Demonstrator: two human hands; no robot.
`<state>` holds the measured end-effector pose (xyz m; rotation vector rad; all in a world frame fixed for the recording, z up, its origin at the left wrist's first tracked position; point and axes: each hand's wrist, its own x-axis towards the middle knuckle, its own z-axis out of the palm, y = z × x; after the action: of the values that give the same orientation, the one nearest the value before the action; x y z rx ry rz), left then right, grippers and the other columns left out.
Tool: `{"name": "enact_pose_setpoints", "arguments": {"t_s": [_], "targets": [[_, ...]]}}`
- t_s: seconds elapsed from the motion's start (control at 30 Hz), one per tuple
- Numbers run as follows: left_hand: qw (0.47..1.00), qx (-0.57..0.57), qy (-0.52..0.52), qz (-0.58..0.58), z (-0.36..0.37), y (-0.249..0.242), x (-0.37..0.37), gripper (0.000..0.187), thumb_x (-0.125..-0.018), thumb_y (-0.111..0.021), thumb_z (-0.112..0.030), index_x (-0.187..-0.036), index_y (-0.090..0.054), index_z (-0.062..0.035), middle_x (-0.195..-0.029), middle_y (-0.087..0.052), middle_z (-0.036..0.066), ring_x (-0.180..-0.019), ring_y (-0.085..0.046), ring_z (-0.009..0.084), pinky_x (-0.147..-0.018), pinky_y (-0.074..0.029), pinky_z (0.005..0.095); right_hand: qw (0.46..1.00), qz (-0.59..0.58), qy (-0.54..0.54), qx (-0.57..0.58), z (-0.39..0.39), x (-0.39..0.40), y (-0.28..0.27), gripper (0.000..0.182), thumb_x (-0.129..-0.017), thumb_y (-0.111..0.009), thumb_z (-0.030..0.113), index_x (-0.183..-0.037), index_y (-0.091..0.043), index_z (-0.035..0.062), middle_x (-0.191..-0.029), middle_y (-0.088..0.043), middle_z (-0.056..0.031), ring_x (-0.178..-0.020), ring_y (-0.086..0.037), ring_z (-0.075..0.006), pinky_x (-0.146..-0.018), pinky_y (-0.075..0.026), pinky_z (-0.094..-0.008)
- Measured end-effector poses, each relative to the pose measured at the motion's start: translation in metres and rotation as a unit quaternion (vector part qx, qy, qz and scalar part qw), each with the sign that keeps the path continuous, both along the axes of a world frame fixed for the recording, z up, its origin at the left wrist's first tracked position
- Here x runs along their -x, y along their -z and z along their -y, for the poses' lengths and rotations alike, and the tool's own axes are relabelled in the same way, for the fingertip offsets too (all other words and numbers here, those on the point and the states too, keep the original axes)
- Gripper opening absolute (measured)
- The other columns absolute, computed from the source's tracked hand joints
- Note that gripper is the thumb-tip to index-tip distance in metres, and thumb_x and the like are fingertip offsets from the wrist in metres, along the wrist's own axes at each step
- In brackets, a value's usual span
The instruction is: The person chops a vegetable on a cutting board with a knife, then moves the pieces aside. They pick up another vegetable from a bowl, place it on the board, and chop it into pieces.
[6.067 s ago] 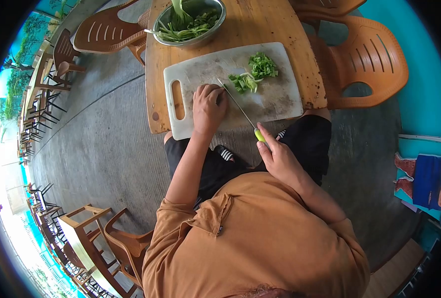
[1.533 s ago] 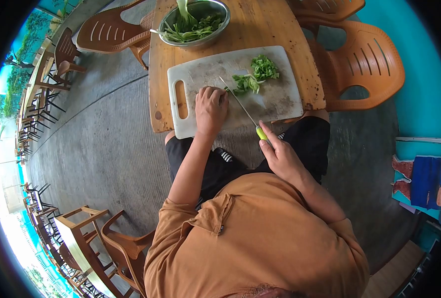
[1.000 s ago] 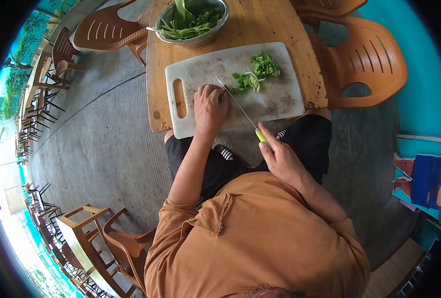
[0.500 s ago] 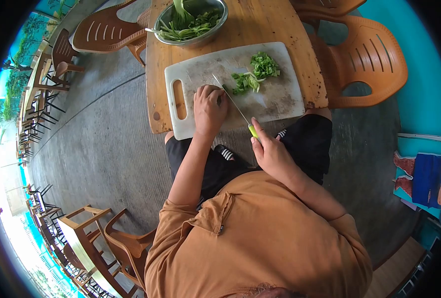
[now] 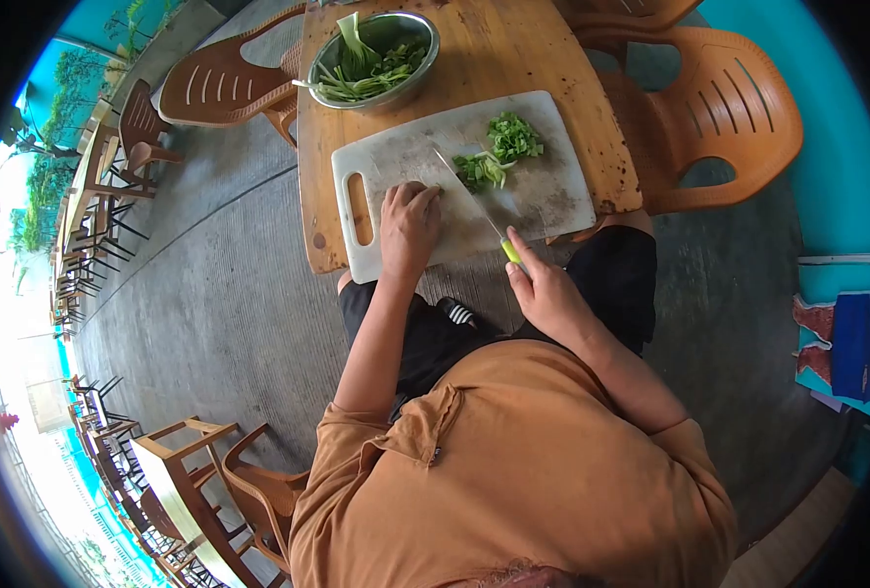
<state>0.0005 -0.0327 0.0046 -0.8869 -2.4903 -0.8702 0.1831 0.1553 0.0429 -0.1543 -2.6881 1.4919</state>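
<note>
My right hand grips the yellow-green handle of a knife, its thin blade lying diagonally over the cutting board with the tip pointing away from me. On the white cutting board, my left hand is closed, fingers curled down left of the blade. What those fingers hold, if anything, is mostly hidden. Just right of the blade lies a small heap of chopped pale-green stems and leaves. A second pile of chopped green leaves sits beyond it, touching or nearly touching.
A metal bowl of leafy green vegetables stands on the wooden table behind the board. Orange chairs flank the table on the right, a brown chair on the left. More furniture lines the far left.
The knife has shifted slightly right, away from my left hand, widening the gap between blade and fingers. My left hand stays curled on the board. The whole view has shifted a little.
</note>
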Motion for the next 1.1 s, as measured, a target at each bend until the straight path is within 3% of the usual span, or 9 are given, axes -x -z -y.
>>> {"name": "enact_pose_setpoints", "arguments": {"t_s": [0.17, 0.47, 0.8, 1.1], "targets": [[1.000, -0.012, 0.018, 0.015, -0.003, 0.001, 0.008, 0.018, -0.094, -0.073, -0.004, -0.111, -0.079, -0.0041, -0.107, -0.072, 0.012, -0.103, -0.068, 0.0330, -0.094, -0.056, 0.0441, 1.000, -0.001, 0.000, 0.026, -0.010, -0.006, 0.002, 0.055, -0.110, -0.058, 0.020, -0.159, -0.045, -0.0021, -0.115, -0.070, -0.0383, -0.106, -0.070, -0.0540, -0.087, -0.059, -0.0556], [0.999, -0.039, 0.024, 0.011, -0.023, 0.008, 0.012, 0.018, -0.089, -0.076, -0.004, -0.108, -0.077, -0.0042, -0.103, -0.073, 0.011, -0.102, -0.066, 0.0333, -0.094, -0.054, 0.0452, 0.997, -0.066, 0.006, 0.051, -0.013, -0.009, 0.006, 0.054, -0.111, -0.058, 0.022, -0.157, -0.047, -0.0044, -0.121, -0.070, -0.0384, -0.112, -0.069, -0.0529, -0.092, -0.059, -0.0534], [1.000, -0.025, -0.004, 0.008, -0.021, 0.012, 0.009, 0.017, -0.088, -0.078, -0.009, -0.105, -0.078, -0.0055, -0.109, -0.069, 0.010, -0.103, -0.065, 0.0322, -0.095, -0.052, 0.0447, 0.998, -0.038, -0.015, 0.055, -0.007, -0.019, -0.003, 0.055, -0.112, -0.057, 0.022, -0.159, -0.044, -0.0038, -0.122, -0.070, -0.0378, -0.111, -0.069, -0.0528, -0.092, -0.059, -0.0542], [0.999, -0.047, -0.014, 0.002, -0.023, 0.015, 0.012, 0.012, -0.086, -0.079, -0.009, -0.098, -0.077, -0.0063, -0.103, -0.070, 0.008, -0.100, -0.065, 0.0319, -0.093, -0.051, 0.0443, 0.999, 0.001, -0.013, 0.031, -0.002, -0.021, -0.002, 0.055, -0.112, -0.055, 0.023, -0.160, -0.043, -0.0032, -0.120, -0.071, -0.0372, -0.110, -0.070, -0.0532, -0.092, -0.059, -0.0545]]}}
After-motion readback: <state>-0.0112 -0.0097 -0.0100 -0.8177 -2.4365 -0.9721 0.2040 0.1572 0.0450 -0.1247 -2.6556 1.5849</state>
